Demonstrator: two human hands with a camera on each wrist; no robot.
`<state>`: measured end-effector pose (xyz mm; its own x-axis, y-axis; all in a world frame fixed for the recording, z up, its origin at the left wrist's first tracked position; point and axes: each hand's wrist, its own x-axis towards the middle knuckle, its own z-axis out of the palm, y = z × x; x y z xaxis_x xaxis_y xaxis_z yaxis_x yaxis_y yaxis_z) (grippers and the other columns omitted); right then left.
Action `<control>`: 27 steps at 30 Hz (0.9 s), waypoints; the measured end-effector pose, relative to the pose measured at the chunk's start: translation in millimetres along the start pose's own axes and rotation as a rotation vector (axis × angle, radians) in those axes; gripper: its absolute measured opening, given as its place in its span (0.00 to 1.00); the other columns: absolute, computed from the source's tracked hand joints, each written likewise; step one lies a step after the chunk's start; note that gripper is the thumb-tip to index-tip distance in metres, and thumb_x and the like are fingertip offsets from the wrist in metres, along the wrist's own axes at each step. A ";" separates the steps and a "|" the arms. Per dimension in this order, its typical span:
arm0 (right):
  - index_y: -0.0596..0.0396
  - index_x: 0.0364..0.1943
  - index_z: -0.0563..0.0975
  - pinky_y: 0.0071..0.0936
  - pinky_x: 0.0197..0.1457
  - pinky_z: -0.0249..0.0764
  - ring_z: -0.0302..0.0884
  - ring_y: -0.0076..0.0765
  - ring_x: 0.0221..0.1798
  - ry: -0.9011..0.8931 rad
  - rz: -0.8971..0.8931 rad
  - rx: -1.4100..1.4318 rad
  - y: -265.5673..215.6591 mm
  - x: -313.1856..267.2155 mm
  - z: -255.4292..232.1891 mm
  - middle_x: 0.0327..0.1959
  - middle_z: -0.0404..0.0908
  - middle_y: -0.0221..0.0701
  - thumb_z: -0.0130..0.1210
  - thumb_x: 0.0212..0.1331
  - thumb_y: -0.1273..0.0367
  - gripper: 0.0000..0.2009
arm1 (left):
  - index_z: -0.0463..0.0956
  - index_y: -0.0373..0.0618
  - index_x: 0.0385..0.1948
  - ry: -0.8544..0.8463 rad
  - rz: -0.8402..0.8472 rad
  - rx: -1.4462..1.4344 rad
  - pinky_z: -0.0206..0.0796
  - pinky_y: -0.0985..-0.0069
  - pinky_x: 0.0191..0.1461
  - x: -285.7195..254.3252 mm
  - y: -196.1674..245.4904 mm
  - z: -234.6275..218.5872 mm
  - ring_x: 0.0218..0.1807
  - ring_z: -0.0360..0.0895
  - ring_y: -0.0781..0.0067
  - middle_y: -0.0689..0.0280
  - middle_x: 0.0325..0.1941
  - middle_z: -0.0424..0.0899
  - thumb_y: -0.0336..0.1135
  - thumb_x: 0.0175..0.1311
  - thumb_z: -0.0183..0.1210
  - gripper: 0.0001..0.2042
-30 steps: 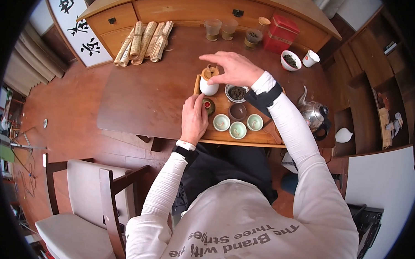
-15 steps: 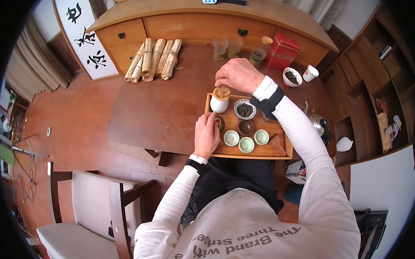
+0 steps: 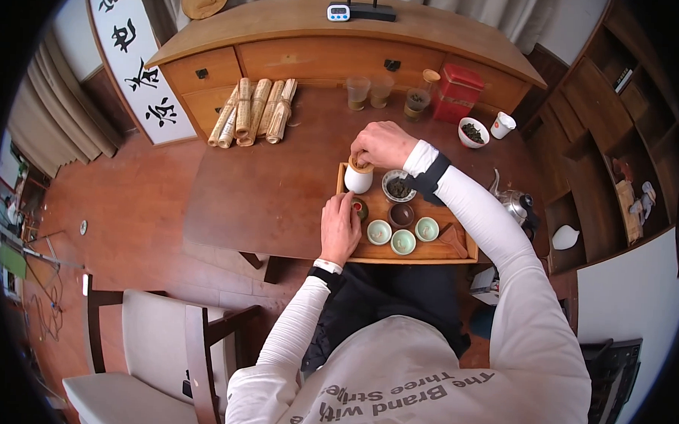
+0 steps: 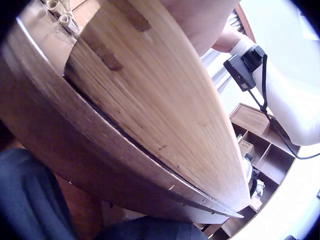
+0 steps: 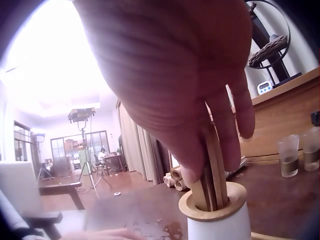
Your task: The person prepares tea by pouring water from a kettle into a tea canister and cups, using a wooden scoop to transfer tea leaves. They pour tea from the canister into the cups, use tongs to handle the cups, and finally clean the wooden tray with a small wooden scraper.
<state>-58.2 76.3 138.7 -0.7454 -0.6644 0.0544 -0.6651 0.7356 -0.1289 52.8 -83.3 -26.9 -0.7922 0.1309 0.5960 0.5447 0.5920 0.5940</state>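
Note:
In the head view my right hand is over a white holder with a wooden rim. The right wrist view shows its thumb and fingers pinching flat wooden tea tools that stand in the holder. My left hand rests at the left side of the wooden tray, fingers extended beside a small dark round pot with a red spot on top. On the tray are pale green cups, a dark cup, a patterned bowl of tea leaves and a brown wooden piece.
A steel kettle stands right of the tray. Bamboo scrolls lie at the back left. Along the back are glasses, a red tin, a white bowl of leaves and a white cup.
My right hand was spread over the holder, then came down and took the wooden tools between thumb and fingers. The left hand stays beside the dark pot. The head view has tilted upward.

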 end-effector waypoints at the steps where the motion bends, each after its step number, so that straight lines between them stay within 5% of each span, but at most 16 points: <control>1: 0.48 0.35 0.88 0.41 0.45 0.82 0.87 0.47 0.41 0.032 -0.026 0.010 1.2 -0.8 -2.2 0.34 0.88 0.35 0.66 0.49 0.69 0.08 | 0.74 0.36 0.57 -0.007 -0.008 0.001 0.68 0.57 0.57 0.1 -0.5 0.3 0.53 0.75 0.49 0.52 0.52 0.78 0.24 0.63 0.57 0.19; 14: 0.51 0.33 0.85 0.42 0.41 0.79 0.85 0.47 0.38 0.291 -0.062 -0.134 -25.5 -54.4 -86.2 0.30 0.85 0.34 0.63 0.57 0.67 0.05 | 0.70 0.35 0.62 -0.009 -0.111 -0.140 0.66 0.56 0.65 -0.4 5.9 -5.0 0.59 0.74 0.45 0.49 0.55 0.76 0.27 0.67 0.57 0.21; 16: 0.53 0.36 0.85 0.42 0.42 0.79 0.84 0.49 0.38 0.372 -0.089 -0.059 -33.0 -81.5 -96.8 0.31 0.84 0.36 0.63 0.58 0.69 0.05 | 0.65 0.35 0.67 0.031 -0.192 -0.240 0.66 0.58 0.66 1.1 11.4 -13.3 0.61 0.73 0.46 0.47 0.58 0.74 0.31 0.70 0.58 0.25; 20: 0.58 0.38 0.85 0.40 0.45 0.80 0.85 0.50 0.40 0.446 -0.118 0.291 -45.1 -139.8 -96.2 0.36 0.87 0.41 0.65 0.57 0.70 0.08 | 0.61 0.34 0.70 0.143 0.002 -0.010 0.59 0.54 0.71 7.2 62.4 -65.1 0.67 0.67 0.42 0.44 0.66 0.71 0.33 0.71 0.59 0.29; 22: 0.60 0.40 0.86 0.35 0.44 0.80 0.85 0.47 0.38 0.427 -0.086 0.483 -56.1 -167.2 -89.6 0.35 0.87 0.40 0.65 0.58 0.70 0.09 | 0.61 0.34 0.71 0.002 0.125 -0.044 0.54 0.55 0.75 9.9 94.5 -96.5 0.71 0.64 0.40 0.45 0.71 0.67 0.34 0.72 0.58 0.28; 23: 0.60 0.40 0.86 0.33 0.44 0.79 0.86 0.44 0.37 0.424 -0.064 0.562 -61.2 -179.2 -82.3 0.34 0.87 0.38 0.66 0.59 0.71 0.09 | 0.66 0.34 0.68 -0.106 0.178 -0.115 0.61 0.57 0.71 10.1 103.0 -108.2 0.66 0.71 0.46 0.45 0.64 0.74 0.36 0.73 0.58 0.25; 25: 0.61 0.41 0.86 0.29 0.43 0.79 0.86 0.35 0.37 0.428 0.059 0.771 -71.2 -200.9 -63.9 0.33 0.88 0.35 0.66 0.60 0.72 0.08 | 0.74 0.35 0.60 -0.460 -0.099 -0.417 0.72 0.68 0.55 2.8 121.0 -121.3 0.49 0.81 0.63 0.54 0.48 0.83 0.36 0.76 0.57 0.18; 27: 0.61 0.41 0.86 0.26 0.43 0.77 0.85 0.28 0.37 0.459 0.116 0.796 -77.4 -220.0 -44.9 0.34 0.88 0.33 0.67 0.60 0.72 0.08 | 0.77 0.37 0.53 -0.716 -0.470 -0.750 0.69 0.80 0.39 -17.4 115.9 -115.3 0.34 0.76 0.80 0.68 0.33 0.81 0.35 0.78 0.55 0.12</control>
<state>155.2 171.5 181.2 -0.8632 -0.3502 0.3636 -0.4847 0.3738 -0.7908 161.4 -108.6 93.9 -0.8056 0.5879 -0.0734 -0.0109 0.1092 0.9940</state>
